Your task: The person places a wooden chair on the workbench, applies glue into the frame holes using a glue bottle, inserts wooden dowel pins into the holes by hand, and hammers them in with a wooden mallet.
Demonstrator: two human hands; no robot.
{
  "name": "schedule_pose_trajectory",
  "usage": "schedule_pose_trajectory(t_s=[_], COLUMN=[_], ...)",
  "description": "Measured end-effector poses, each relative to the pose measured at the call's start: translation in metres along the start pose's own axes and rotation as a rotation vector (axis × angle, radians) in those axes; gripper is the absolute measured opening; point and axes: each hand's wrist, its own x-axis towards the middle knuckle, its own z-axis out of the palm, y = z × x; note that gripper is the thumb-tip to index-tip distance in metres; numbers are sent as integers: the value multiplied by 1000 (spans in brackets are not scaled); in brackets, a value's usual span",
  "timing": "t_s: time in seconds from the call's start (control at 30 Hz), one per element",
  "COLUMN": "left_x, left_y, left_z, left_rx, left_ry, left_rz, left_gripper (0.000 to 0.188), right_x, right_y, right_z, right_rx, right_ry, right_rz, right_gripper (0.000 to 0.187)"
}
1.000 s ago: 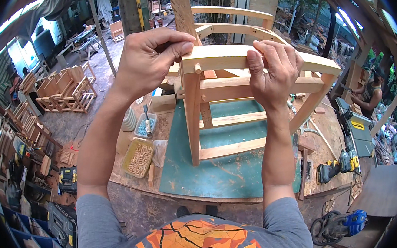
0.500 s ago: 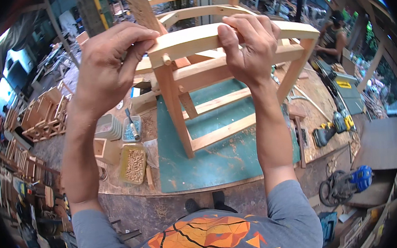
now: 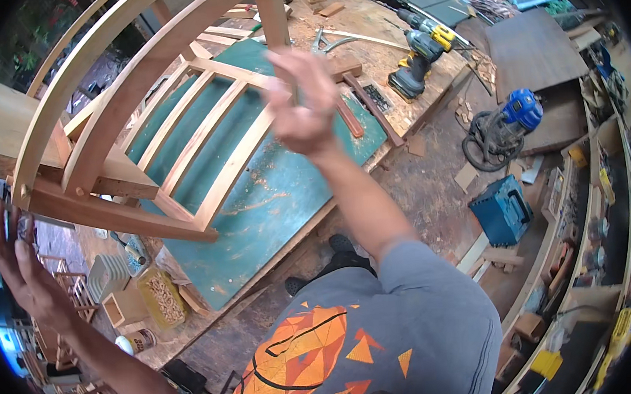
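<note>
A pale wooden frame (image 3: 109, 215) with curved rails and several straight slats stands tilted on a green mat (image 3: 248, 235) on the workbench. At the frame's lower left end, my left hand (image 3: 26, 268) is raised with fingers spread and nothing in it. My right hand (image 3: 301, 105), blurred by motion, hovers over the mat beside the frame's right upright. Its fingers look apart, and I see nothing held in it. Sawdust and shavings lie scattered on the mat.
On the bench's right lies a yellow and black cordless drill (image 3: 423, 51). Front left are a tub of wooden dowels (image 3: 162, 298) and an open wooden box (image 3: 124, 308). A blue-topped machine with a hose (image 3: 522, 110) and a teal case (image 3: 502, 212) sit at right.
Both hands have let go of the frame's top rail and moved apart, left hand lower left, right hand down and leftward. My view has turned to the right.
</note>
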Motion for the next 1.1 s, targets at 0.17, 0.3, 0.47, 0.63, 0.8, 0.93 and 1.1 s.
schedule_pose_trajectory(t_s=[0.17, 0.3, 0.47, 0.63, 0.8, 0.93, 1.1], left_x=[-92, -97, -103, -111, -113, -102, -101], left_y=[-27, -18, -11, -16, -29, -27, -40], left_z=[44, 116, 120, 121, 116, 119, 115], left_rx=[228, -73, -119, -86, -126, -119, -88], left_ry=[203, 239, 287, 286, 264, 222, 153], left_rz=[-416, -480, -545, -602, -583, -538, -515], left_gripper=[58, 69, 66, 68, 66, 69, 74], right_x=[-110, -140, -156, -134, -124, -97, 38], right_y=[186, 254, 287, 275, 287, 296, 94], right_z=[-90, -136, -138, -128, -138, -158, -142], right_rx=[-682, -833, -986, -839, -681, -646, 188], right_ry=[-721, -1046, -1030, -1029, -746, -623, -430], right_rz=[651, 672, 680, 833, 674, 605, 696], right_gripper=[54, 71, 58, 49, 47, 43, 39])
